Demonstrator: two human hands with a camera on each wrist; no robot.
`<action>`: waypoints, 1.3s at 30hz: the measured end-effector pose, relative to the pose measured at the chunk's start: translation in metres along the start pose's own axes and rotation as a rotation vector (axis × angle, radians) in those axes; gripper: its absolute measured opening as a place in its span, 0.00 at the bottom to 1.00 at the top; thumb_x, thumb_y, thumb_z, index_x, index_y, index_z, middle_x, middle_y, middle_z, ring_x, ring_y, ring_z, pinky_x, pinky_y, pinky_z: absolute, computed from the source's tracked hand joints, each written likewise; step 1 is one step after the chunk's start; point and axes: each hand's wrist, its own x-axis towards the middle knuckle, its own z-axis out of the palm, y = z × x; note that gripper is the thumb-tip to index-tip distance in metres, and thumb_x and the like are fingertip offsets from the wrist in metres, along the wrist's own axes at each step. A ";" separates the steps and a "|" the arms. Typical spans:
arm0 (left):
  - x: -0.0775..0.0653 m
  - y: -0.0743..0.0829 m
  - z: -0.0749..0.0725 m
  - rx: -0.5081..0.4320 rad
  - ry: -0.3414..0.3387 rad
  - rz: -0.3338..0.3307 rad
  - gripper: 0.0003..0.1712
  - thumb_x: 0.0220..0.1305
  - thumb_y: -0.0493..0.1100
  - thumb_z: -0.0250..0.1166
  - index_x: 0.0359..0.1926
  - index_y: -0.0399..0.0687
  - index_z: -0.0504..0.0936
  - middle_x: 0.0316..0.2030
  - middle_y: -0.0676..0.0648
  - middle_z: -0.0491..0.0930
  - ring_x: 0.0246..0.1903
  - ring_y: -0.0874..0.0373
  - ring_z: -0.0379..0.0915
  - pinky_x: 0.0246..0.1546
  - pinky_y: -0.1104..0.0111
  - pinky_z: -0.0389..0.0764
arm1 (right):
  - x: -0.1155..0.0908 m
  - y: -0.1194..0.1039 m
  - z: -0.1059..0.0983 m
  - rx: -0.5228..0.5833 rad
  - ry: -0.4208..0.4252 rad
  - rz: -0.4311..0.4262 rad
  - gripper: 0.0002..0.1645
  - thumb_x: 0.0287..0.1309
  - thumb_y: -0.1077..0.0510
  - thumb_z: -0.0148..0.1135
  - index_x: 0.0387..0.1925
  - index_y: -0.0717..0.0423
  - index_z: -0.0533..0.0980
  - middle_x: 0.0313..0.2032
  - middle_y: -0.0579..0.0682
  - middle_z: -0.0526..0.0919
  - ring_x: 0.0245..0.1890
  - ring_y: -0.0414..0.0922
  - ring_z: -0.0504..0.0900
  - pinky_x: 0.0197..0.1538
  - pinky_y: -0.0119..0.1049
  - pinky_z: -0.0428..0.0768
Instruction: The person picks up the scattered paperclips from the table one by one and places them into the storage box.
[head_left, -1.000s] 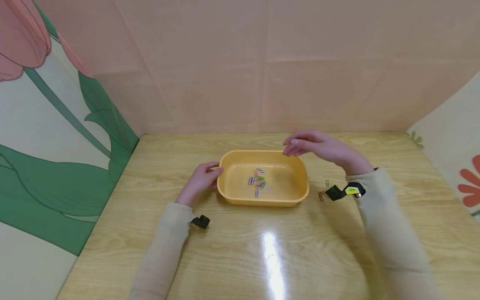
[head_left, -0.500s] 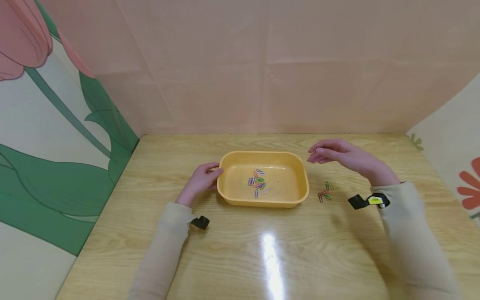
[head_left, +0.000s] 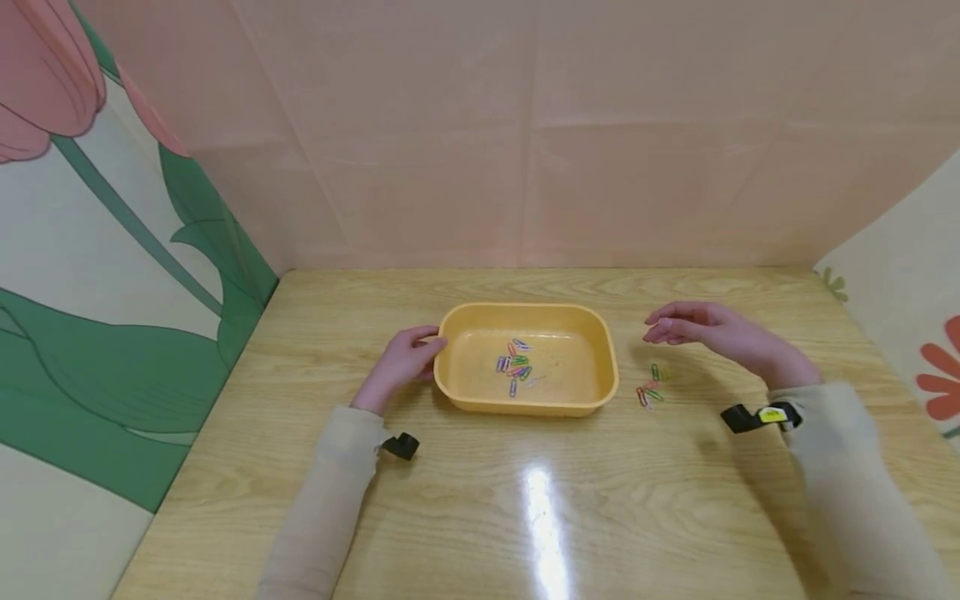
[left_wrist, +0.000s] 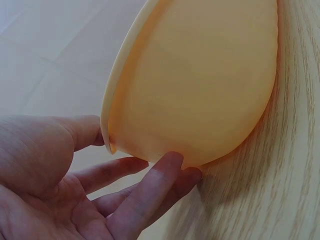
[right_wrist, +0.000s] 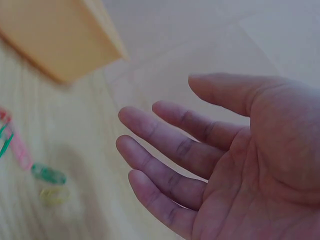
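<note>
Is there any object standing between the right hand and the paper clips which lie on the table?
Nothing visible does. The right hand hovers near the loose paper clips, with no object showing between; the yellow tray stands to their left, outside this path.

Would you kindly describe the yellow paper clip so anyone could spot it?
Find the tray on the table. Loose clips lie beside its end nearest the right hand. The yellow clip, next to a green clip, is the only yellow one there.

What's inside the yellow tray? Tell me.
Colorful paper clips lie clustered inside the yellow tray, left of center. Some appear to overlap, covering parts of those beneath.
</note>
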 end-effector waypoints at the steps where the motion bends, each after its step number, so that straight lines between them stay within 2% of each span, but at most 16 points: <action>1: 0.000 0.000 0.000 0.005 0.002 -0.003 0.26 0.69 0.46 0.59 0.65 0.40 0.69 0.48 0.35 0.79 0.41 0.47 0.80 0.36 0.65 0.83 | -0.001 0.004 0.000 -0.006 -0.008 0.012 0.21 0.72 0.51 0.49 0.58 0.60 0.70 0.50 0.60 0.80 0.53 0.55 0.77 0.53 0.29 0.75; 7: 0.000 -0.001 0.001 0.011 0.014 -0.007 0.26 0.69 0.46 0.59 0.65 0.41 0.70 0.46 0.35 0.79 0.40 0.48 0.80 0.34 0.67 0.83 | -0.001 0.029 0.003 -0.013 -0.037 0.025 0.23 0.70 0.51 0.53 0.58 0.62 0.71 0.53 0.56 0.79 0.55 0.44 0.76 0.52 0.25 0.72; 13: -0.001 0.002 0.001 0.006 0.012 -0.003 0.26 0.69 0.46 0.59 0.65 0.41 0.69 0.46 0.35 0.79 0.40 0.48 0.80 0.33 0.68 0.83 | 0.000 0.047 0.006 -0.027 -0.088 -0.002 0.21 0.66 0.54 0.58 0.57 0.60 0.72 0.54 0.57 0.79 0.55 0.44 0.75 0.51 0.26 0.74; 17: -0.002 0.002 0.001 0.009 0.010 -0.003 0.26 0.69 0.46 0.59 0.65 0.41 0.70 0.46 0.36 0.79 0.40 0.48 0.80 0.33 0.68 0.83 | 0.000 0.055 0.008 -0.038 -0.130 -0.049 0.21 0.65 0.57 0.59 0.57 0.60 0.73 0.56 0.57 0.77 0.58 0.45 0.72 0.53 0.24 0.71; 21: -0.002 0.002 0.001 0.007 0.012 -0.003 0.26 0.69 0.46 0.59 0.64 0.42 0.70 0.46 0.36 0.80 0.40 0.48 0.80 0.34 0.68 0.83 | 0.000 0.062 0.011 -0.040 -0.133 -0.107 0.20 0.63 0.61 0.60 0.57 0.61 0.73 0.56 0.58 0.76 0.58 0.44 0.70 0.56 0.24 0.68; 25: -0.001 0.001 0.001 0.006 0.008 -0.003 0.26 0.69 0.46 0.58 0.65 0.41 0.70 0.46 0.35 0.80 0.40 0.48 0.80 0.34 0.68 0.83 | 0.000 0.067 0.016 -0.053 -0.134 -0.210 0.20 0.62 0.65 0.61 0.55 0.62 0.74 0.54 0.58 0.76 0.57 0.46 0.71 0.57 0.25 0.66; 28: -0.001 0.000 0.001 0.005 0.009 -0.001 0.26 0.69 0.46 0.58 0.65 0.41 0.69 0.46 0.35 0.79 0.40 0.48 0.80 0.34 0.68 0.83 | 0.003 0.069 0.020 -0.101 -0.120 -0.322 0.17 0.60 0.68 0.61 0.52 0.61 0.75 0.52 0.58 0.77 0.55 0.49 0.71 0.58 0.26 0.65; 31: -0.001 0.000 0.001 0.002 0.012 0.002 0.26 0.69 0.46 0.59 0.65 0.41 0.70 0.46 0.35 0.79 0.40 0.48 0.80 0.34 0.67 0.83 | 0.005 0.071 0.025 -0.175 -0.074 -0.396 0.16 0.59 0.69 0.61 0.49 0.57 0.77 0.50 0.54 0.77 0.53 0.49 0.71 0.58 0.24 0.62; 35: -0.002 0.001 0.001 0.012 0.012 0.005 0.26 0.70 0.46 0.58 0.65 0.41 0.70 0.47 0.35 0.79 0.41 0.48 0.80 0.36 0.65 0.83 | 0.006 0.071 0.030 -0.241 -0.017 -0.411 0.15 0.58 0.68 0.64 0.46 0.54 0.78 0.49 0.51 0.77 0.51 0.46 0.69 0.56 0.26 0.58; 39: -0.002 0.001 0.001 0.010 0.008 0.010 0.26 0.70 0.46 0.58 0.65 0.40 0.70 0.47 0.34 0.79 0.41 0.47 0.80 0.37 0.64 0.83 | 0.004 0.071 0.035 -0.313 0.040 -0.395 0.13 0.56 0.66 0.66 0.43 0.52 0.77 0.47 0.49 0.77 0.50 0.45 0.69 0.53 0.33 0.58</action>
